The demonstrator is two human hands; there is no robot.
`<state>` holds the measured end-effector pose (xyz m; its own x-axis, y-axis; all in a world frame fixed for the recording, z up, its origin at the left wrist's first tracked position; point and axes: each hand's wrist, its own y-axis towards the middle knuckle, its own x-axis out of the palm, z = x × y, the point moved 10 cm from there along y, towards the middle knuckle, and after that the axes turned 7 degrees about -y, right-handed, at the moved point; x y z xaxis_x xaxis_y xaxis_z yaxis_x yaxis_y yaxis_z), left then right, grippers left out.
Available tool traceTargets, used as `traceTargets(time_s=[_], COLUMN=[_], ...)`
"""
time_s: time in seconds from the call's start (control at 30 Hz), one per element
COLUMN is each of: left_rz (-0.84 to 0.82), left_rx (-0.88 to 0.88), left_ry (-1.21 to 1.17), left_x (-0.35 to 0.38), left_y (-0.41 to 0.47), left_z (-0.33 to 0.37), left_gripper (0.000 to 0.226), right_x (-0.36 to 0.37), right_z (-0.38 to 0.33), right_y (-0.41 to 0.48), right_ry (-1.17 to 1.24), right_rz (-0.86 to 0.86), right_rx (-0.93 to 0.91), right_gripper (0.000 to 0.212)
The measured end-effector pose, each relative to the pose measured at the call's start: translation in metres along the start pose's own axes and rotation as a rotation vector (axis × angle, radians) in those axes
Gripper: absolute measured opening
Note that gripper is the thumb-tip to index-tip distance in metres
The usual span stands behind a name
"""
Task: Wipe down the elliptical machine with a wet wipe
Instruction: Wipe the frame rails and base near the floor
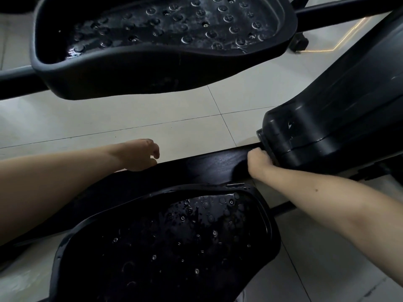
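The black elliptical machine fills the view. Its far pedal [165, 40] is at the top and its near pedal [174, 240], wet and shiny, is at the bottom. A black crossbar [209, 164] runs between my hands to the drive housing [327, 127] on the right. My right hand [259, 163] is curled into a fist on the bar where it meets the housing. It grips a wet wipe that is almost wholly hidden under the fingers. My left hand [139, 154] rests its heel on the bar's far edge, fingers loosely curled, holding nothing.
Pale floor tiles [152, 114] lie under and between the pedals. A black rail [340, 12] and a small wheel [299, 43] stand at the upper right. Another thin bar [281, 209] passes beneath my right forearm.
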<state>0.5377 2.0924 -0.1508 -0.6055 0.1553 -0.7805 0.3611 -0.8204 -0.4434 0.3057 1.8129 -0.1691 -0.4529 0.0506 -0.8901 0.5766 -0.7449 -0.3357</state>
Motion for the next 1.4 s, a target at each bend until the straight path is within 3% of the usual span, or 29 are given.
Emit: traceTargets(time_s=[0.07,0.2,0.3,0.37,0.4,0.57,0.63,0.67,0.73,0.8,0.93,1.0,1.07,1.2,1.4], left_rz=[-0.014,-0.008,-0.008,-0.01,-0.01,-0.013,-0.011,-0.011,-0.013,-0.015,-0.033,-0.044,-0.052,-0.049,-0.063], left_rx=[-0.008,-0.024,-0.025,-0.026,-0.027,-0.038,-0.032,-0.032,-0.031,-0.034,-0.042,-0.049,-0.057,-0.055,-0.068], left_ry=[0.003,0.017,0.007,0.006,0.008,0.021,0.031,0.031,0.027,0.031,0.054,0.069,0.08,0.101,0.158], left_x=[0.001,-0.002,-0.002,-0.003,-0.004,-0.006,-0.008,-0.008,-0.009,-0.008,-0.005,-0.003,-0.003,-0.005,-0.008], left_y=[0.0,0.0,-0.001,-0.003,-0.004,-0.008,-0.008,-0.007,-0.006,-0.007,-0.012,-0.014,-0.016,-0.019,-0.032], left_z=[-0.001,0.001,0.003,0.003,0.002,-0.005,-0.003,-0.003,-0.001,0.0,0.0,-0.004,-0.008,-0.012,-0.026], left_gripper=[0.025,0.026,0.026,0.026,0.026,0.026,0.026,0.026,0.026,0.027,0.028,0.028,0.029,0.029,0.031], right_x=[-0.004,-0.006,0.004,0.014,0.014,0.027,0.019,0.011,0.004,-0.003,0.003,0.006,-0.001,-0.011,-0.032], right_z=[-0.023,-0.062,-0.039,-0.017,-0.008,-0.026,-0.038,-0.045,-0.049,-0.032,0.013,0.015,0.002,-0.05,-0.15], right_y=[-0.002,-0.015,-0.006,0.002,0.003,-0.005,-0.008,-0.011,-0.01,-0.006,0.01,0.012,0.008,0.004,-0.021], right_ry=[0.213,0.278,0.131,0.014,-0.04,-0.19,-0.046,0.042,0.166,0.281,0.074,-0.005,0.001,0.06,0.03], right_rz=[0.037,0.033,0.061,-0.002,-0.033,-0.153,-0.063,-0.032,-0.028,-0.08,-0.109,-0.119,-0.122,-0.149,-0.188], right_rx=[-0.088,-0.372,-0.28,-0.147,-0.088,-0.061,-0.094,-0.149,-0.257,-0.23,-0.055,-0.052,-0.09,-0.259,-0.541], right_gripper=[0.016,0.011,0.03,0.057,0.059,0.049,0.04,0.018,0.025,0.029,0.017,0.012,0.009,0.036,0.036])
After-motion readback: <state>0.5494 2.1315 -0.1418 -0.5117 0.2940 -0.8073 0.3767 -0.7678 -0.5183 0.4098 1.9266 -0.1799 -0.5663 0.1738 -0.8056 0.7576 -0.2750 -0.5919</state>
